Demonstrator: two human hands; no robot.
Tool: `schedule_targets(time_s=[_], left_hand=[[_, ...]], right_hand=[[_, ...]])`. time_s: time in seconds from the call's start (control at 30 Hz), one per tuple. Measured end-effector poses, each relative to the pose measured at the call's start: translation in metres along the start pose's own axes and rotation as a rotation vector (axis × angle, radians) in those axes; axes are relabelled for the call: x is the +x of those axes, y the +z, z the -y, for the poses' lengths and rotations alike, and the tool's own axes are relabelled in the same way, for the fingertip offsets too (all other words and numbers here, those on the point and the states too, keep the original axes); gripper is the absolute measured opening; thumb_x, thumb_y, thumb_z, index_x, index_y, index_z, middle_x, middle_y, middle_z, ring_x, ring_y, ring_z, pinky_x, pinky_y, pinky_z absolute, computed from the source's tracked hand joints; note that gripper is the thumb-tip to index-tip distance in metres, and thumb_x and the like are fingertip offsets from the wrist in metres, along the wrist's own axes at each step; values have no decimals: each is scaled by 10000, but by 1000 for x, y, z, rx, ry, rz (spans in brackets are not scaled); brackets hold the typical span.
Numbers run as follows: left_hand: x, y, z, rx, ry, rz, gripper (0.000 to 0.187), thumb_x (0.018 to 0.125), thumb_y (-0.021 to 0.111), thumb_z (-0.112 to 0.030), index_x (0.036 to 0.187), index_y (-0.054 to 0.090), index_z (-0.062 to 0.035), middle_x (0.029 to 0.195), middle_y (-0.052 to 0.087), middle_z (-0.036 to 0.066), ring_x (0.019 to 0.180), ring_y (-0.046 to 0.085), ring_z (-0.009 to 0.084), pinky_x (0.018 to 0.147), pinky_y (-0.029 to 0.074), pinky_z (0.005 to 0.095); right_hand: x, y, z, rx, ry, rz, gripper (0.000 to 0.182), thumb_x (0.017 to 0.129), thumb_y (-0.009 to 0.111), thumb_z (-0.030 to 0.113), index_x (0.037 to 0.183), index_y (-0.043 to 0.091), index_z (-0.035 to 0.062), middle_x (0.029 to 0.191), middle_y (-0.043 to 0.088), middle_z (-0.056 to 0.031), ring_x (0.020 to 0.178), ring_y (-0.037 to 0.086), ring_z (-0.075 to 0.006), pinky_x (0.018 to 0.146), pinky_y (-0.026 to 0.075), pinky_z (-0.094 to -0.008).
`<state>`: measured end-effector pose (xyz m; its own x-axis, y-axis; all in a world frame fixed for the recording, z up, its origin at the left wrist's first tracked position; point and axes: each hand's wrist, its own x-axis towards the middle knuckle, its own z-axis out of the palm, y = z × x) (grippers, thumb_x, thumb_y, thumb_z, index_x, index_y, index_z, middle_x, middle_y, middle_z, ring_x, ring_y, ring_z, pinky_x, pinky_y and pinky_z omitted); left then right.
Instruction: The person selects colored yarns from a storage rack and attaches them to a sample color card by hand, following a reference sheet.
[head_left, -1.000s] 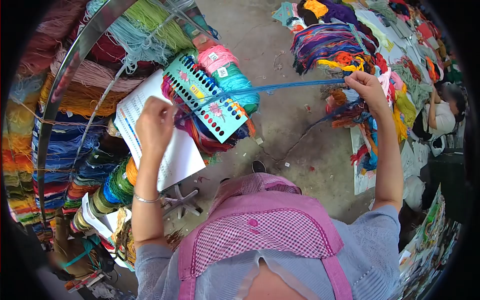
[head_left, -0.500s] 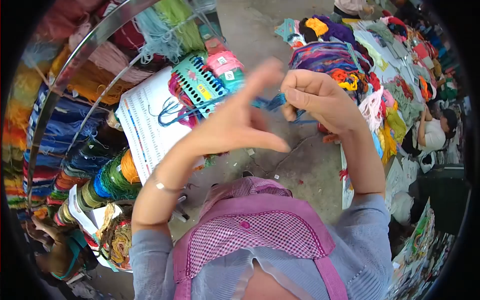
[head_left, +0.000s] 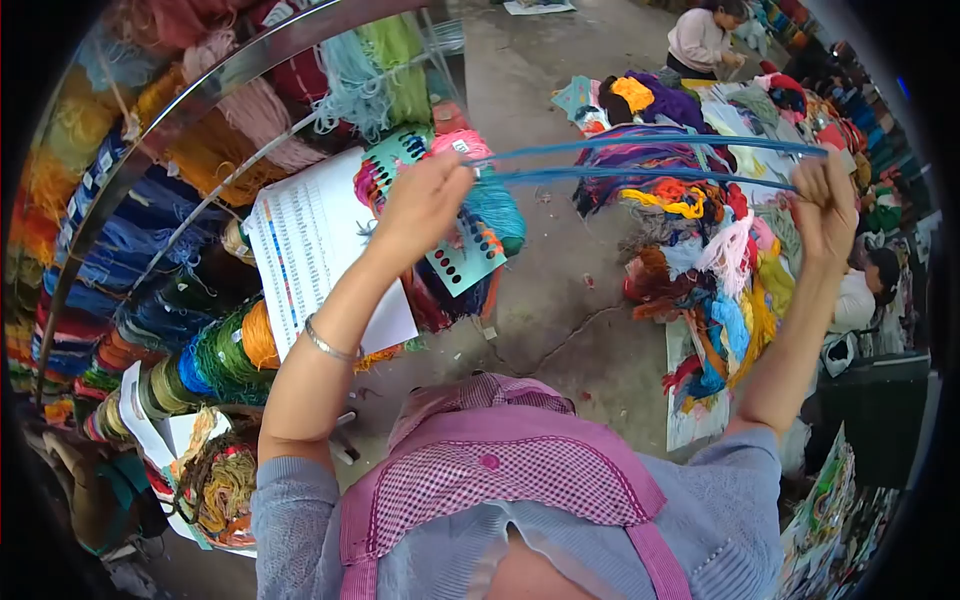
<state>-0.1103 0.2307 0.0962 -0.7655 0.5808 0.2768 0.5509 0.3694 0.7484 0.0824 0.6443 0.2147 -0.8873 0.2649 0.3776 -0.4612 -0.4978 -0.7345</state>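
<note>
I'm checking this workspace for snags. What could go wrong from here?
The blue yarn, stretched between the left hand and right hand, could slip and tangle. The left hand appears over the color card, so it might knock it askew. If lowered, the yarn might catch on the heaped skeins.

You are getting no legible word or number here: the white paper sheet (head_left: 312, 262) is carrying columns of tiny printed characters, too small for you to read, and the little white tag (head_left: 461, 146) on the pink yarn skein (head_left: 477, 142) is showing you only blurred dark marks.
</note>
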Motion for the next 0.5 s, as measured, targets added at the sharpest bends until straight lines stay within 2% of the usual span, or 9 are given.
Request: schedule_targets(time_s=[0.03, 0.1, 0.13, 0.17, 0.23, 0.3, 0.4, 0.43, 0.5], left_hand=[[-1, -7, 11, 63, -18, -94, 274, 912, 476, -245, 921, 595, 2, 757, 596, 205, 705, 587, 338, 665, 447, 405], [-3, -24, 43, 3, -119, -81, 291, 914, 475, -247, 999, 621, -9, 779, 611, 196, 722, 594, 327, 694, 464, 387], [-7, -31, 55, -75, -138, -77, 282, 914, 489, -231, 1019, 632, -12, 773, 632, 165, 714, 601, 283, 699, 469, 364], [-12, -39, 62, -120, -160, -173, 262, 917, 516, -222, 979, 633, 3, 785, 651, 144, 670, 599, 224, 663, 471, 340], [-19, -65, 84, -125, -236, -275, 286, 931, 531, -246, 924, 633, 21, 800, 671, 114, 599, 607, 143, 544, 478, 278], [-34, -75, 84, -58, -336, -351, 312, 932, 533, -260, 886, 664, 18, 708, 656, 97, 508, 578, 126, 469, 452, 263], [-43, -64, 60, -234, -589, -137, 449, 942, 537, -360, 794, 697, 34, 583, 611, 58, 416, 512, 111, 416, 410, 258], [-42, -54, 64, -259, -621, -98, 457, 929, 557, -380, 794, 702, 32, 548, 590, 55, 409, 499, 112, 414, 407, 267], [-38, -35, 76, -261, -650, -61, 440, 905, 599, -385, 759, 687, 20, 567, 594, 48, 429, 499, 110, 422, 405, 276]], right_hand=[[3, -28, 20, -133, -35, 32, 69, 936, 569, 77, 945, 560, 9, 666, 325, 47, 565, 255, -65, 530, 214, -226], [1, -63, 53, -662, -153, -271, 145, 915, 623, 121, 1021, 627, 22, 706, 462, 49, 591, 337, -29, 529, 233, -192], [5, -109, 76, -1153, -256, -538, 212, 901, 650, 195, 1027, 670, 26, 762, 586, 7, 636, 451, -57, 577, 334, -197], [6, -160, 106, -1720, -413, -540, 307, 893, 648, 309, 1034, 697, 41, 865, 675, -33, 712, 556, -117, 679, 427, -249], [-4, -187, 137, -1936, -323, -696, 398, 885, 629, 400, 1046, 686, 40, 910, 693, -58, 789, 603, -157, 761, 451, -296], [-6, -178, 136, -1933, -188, -892, 426, 871, 632, 435, 1017, 698, 41, 869, 693, -55, 774, 600, -147, 745, 445, -286], [16, -147, 79, -1841, -303, -632, 363, 891, 623, 373, 990, 700, 32, 852, 654, -18, 789, 580, -128, 761, 440, -272], [24, -118, 34, -1521, -386, -562, 308, 922, 585, 305, 916, 678, 12, 850, 623, -14, 776, 557, -116, 742, 427, -252], [33, -65, -27, -1345, -131, -356, 218, 932, 545, 227, 848, 633, 46, 799, 584, -13, 746, 500, -63, 697, 402, -233]])
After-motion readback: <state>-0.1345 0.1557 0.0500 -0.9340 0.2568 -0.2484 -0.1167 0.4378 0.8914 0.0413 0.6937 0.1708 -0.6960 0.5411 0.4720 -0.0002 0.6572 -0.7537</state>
